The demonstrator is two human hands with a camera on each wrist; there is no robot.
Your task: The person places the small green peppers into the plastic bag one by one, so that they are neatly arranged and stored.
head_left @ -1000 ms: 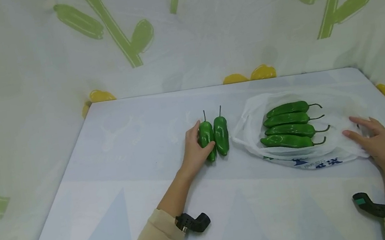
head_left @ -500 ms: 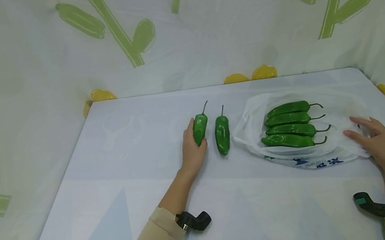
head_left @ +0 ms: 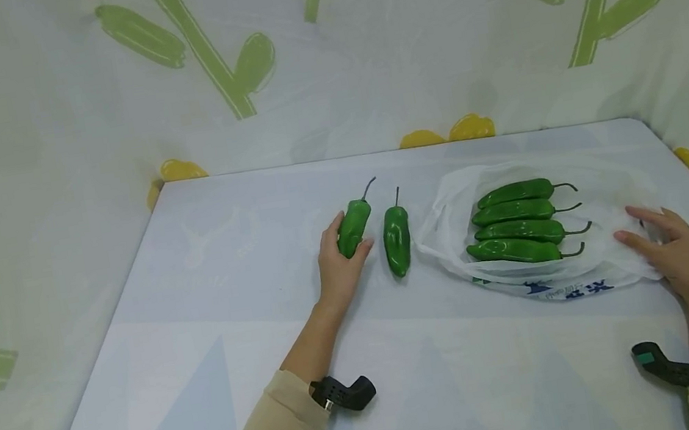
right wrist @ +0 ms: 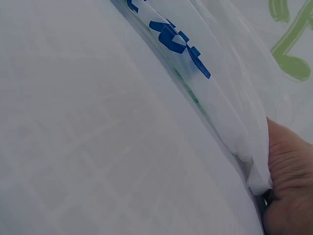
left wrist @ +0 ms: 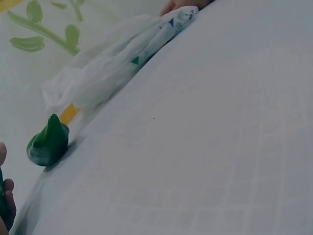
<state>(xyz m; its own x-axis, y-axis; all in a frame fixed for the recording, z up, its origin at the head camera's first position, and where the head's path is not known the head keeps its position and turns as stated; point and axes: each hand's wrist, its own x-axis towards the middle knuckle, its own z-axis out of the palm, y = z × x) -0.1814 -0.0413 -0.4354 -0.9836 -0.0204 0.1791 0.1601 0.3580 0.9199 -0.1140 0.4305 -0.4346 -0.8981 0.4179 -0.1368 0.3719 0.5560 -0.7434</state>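
Observation:
My left hand (head_left: 340, 267) holds a green chili pepper (head_left: 355, 224) between thumb and fingers, its stem pointing away to the upper right. Just right of it a second green chili pepper (head_left: 398, 240) lies on the table, apart from the hand; the left wrist view shows that loose pepper (left wrist: 49, 144) end-on. On the white plastic bag (head_left: 447, 229), several green chili peppers (head_left: 516, 224) lie in a row with stems to the right. My right hand (head_left: 680, 246) rests at the bag's right end, thumb and forefinger spread apart over the plastic. Its other fingers are mostly hidden.
Pale table (head_left: 246, 274) with faint blue triangles lies under everything. A curtain-like backdrop (head_left: 377, 76) with printed green plants rises behind its far edge. Black wrist cameras sit on both wrists, the left camera (head_left: 347, 393) over the table.
My left hand has drawn its pepper left and away from the neighbouring one and tilted it, stem to the right. The right hand and the bag have not moved.

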